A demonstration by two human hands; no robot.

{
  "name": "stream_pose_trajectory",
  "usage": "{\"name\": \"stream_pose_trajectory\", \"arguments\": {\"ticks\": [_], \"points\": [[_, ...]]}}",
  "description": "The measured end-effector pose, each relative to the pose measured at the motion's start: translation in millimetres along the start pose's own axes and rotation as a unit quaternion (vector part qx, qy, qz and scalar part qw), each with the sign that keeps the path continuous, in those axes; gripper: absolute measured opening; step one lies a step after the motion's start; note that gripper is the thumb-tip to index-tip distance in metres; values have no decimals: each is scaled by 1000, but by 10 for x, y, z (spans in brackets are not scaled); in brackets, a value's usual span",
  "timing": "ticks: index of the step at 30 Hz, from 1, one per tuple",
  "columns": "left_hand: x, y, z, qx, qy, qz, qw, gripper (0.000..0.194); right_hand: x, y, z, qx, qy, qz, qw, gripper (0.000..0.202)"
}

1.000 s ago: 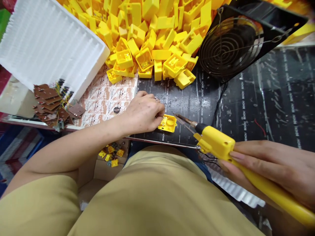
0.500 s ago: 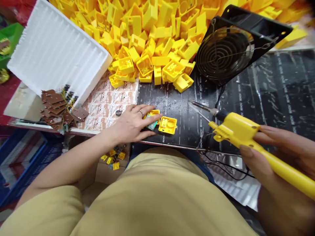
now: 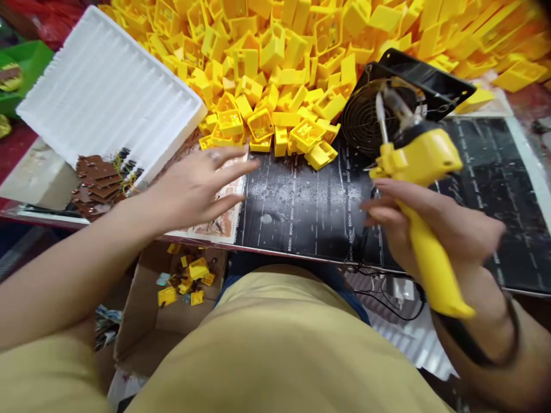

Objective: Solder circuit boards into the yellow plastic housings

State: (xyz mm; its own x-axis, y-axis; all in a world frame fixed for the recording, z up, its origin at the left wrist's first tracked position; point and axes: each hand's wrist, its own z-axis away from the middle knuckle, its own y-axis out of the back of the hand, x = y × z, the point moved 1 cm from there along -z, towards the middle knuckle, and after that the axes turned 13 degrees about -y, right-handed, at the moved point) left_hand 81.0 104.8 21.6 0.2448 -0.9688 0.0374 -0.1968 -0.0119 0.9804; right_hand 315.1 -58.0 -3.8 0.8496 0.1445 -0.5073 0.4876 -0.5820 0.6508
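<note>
My left hand (image 3: 193, 186) is over the left part of the worktop, its fingers spread and nothing held in them. Its fingertips point toward the black bench mat (image 3: 275, 201). On the right, my right hand (image 3: 430, 223) is wrapped round the handle of a yellow soldering gun (image 3: 424, 158). The gun's metal tip points up and away, in front of the black fan (image 3: 372, 115), and is blurred. A large heap of yellow plastic cases (image 3: 275, 74) lies behind the mat.
A white foam block (image 3: 116, 92) leans at the back left, with brown circuit boards (image 3: 97, 183) and wired parts beside it. Below the table edge, a cardboard box (image 3: 150, 304) holds several yellow pieces. A green bin (image 3: 32, 66) stands far left.
My left hand has moved left and lifted off the small yellow case and green board, which no longer show on the mat. The soldering gun has swung upward. More yellow pieces show in the box.
</note>
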Motion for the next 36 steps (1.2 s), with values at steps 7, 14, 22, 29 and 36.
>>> {"name": "stream_pose_trajectory", "arguments": {"ticks": [7,14,22,29,36], "points": [[-202,-249,-756,-34,20,-48,998,63,377,-583,-480,9,74,54,996,36],[-319,-162,-280,-83,-71,-119,987,37,588,-996,-753,-79,121,45,989,35],[125,-63,502,-62,-99,-41,992,66,-104,-553,-410,-134,112,-56,983,24],[295,-40,640,54,-68,-51,995,58,-269,-470,119,-118,53,-43,991,24],[217,-66,644,-45,45,-104,992,73,-127,-434,138,-75,51,0,996,51]]}}
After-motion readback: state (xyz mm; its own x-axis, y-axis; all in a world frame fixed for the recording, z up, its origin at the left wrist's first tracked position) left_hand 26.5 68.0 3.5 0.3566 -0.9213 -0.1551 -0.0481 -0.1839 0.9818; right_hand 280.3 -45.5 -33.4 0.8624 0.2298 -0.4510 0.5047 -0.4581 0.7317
